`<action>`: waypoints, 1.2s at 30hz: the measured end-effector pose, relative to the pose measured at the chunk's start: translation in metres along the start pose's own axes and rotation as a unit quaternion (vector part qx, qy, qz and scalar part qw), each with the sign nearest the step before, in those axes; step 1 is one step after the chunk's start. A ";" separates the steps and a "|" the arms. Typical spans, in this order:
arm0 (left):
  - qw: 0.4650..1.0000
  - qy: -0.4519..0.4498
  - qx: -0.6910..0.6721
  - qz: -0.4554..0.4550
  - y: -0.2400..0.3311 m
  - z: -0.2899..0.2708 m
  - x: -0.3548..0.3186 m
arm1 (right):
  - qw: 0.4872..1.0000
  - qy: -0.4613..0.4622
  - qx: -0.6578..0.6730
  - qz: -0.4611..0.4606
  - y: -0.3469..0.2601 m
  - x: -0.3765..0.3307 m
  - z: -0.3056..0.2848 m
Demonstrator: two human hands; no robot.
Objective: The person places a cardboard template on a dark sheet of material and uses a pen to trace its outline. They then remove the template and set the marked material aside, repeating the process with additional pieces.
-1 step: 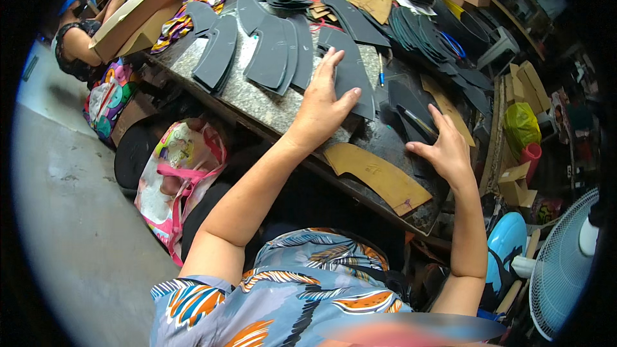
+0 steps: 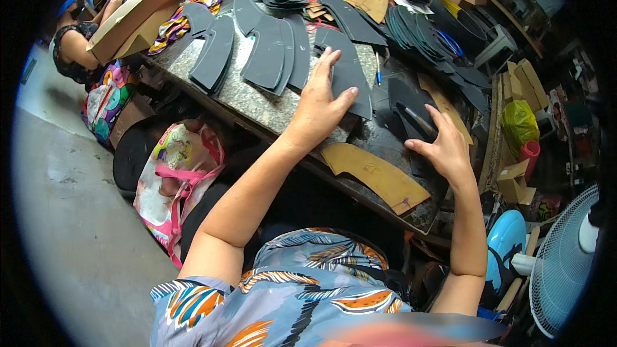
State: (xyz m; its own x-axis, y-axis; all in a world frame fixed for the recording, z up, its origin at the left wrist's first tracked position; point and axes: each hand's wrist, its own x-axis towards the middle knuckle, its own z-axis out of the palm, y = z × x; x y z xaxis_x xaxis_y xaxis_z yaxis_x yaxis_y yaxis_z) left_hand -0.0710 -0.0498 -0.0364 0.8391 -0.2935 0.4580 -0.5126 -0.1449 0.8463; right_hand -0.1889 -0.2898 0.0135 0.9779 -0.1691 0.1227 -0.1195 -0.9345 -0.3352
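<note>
dark curved leather piece (image 2: pixel 347 71) under flat left hand (image 2: pixel 318 106), fingers spread, nothing gripped

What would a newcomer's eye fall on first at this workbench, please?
Most likely the many dark grey cut pieces fanned over the speckled stone slab. The left hand lies flat on one such piece at the slab's near corner, while the right hand rests on a darker piece with a brush lying on it. A tan cardboard pattern sits at the near edge.
</note>
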 end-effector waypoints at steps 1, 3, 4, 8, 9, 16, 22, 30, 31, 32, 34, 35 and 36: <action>1.000 0.001 -0.005 -0.003 0.000 0.000 0.000 | 1.000 0.003 0.019 -0.003 0.004 0.000 -0.002; 1.000 -0.003 -0.007 -0.002 0.000 0.000 0.000 | 0.999 0.000 0.054 -0.001 0.012 0.005 -0.005; 1.000 -0.001 -0.008 0.001 0.000 0.000 0.000 | 0.994 0.050 0.076 -0.054 0.015 0.006 -0.004; 1.000 -0.012 -0.001 -0.008 0.001 -0.001 0.001 | 0.993 0.005 0.121 -0.017 0.036 0.024 -0.005; 1.000 -0.011 0.002 -0.003 0.001 -0.001 0.000 | 0.979 -0.007 0.205 0.011 0.041 0.030 0.000; 1.000 0.005 0.002 0.003 -0.002 0.000 0.000 | 0.932 0.117 0.342 -0.016 0.041 0.064 0.065; 1.000 0.006 0.013 0.005 -0.005 0.000 0.000 | 0.973 0.157 0.167 0.000 0.026 0.050 0.063; 1.000 -0.007 -0.002 -0.008 -0.005 -0.001 0.000 | 0.975 0.151 0.161 -0.006 0.012 0.042 0.054; 1.000 -0.004 -0.007 -0.005 -0.005 -0.001 0.000 | 0.974 0.151 0.169 -0.002 0.013 0.042 0.054; 1.000 -0.011 -0.020 -0.014 -0.003 0.000 0.002 | 0.973 0.151 0.177 0.000 0.014 0.042 0.055; 0.999 -0.019 0.022 0.014 0.002 0.001 0.002 | 0.971 0.151 0.186 0.001 0.015 0.043 0.055; 0.999 -0.023 0.043 0.007 0.006 0.000 0.001 | 0.971 0.154 0.183 0.006 0.016 0.043 0.055; 0.998 -0.017 0.057 0.022 0.010 0.001 0.000 | 0.971 0.154 0.181 0.008 0.016 0.043 0.055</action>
State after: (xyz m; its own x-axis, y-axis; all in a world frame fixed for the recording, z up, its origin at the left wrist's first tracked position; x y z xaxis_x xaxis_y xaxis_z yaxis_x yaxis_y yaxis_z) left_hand -0.0761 -0.0526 -0.0284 0.8095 -0.3336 0.4832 -0.5682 -0.2375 0.7879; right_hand -0.1392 -0.2944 -0.0378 0.8721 -0.3213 0.3692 -0.0122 -0.7684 -0.6399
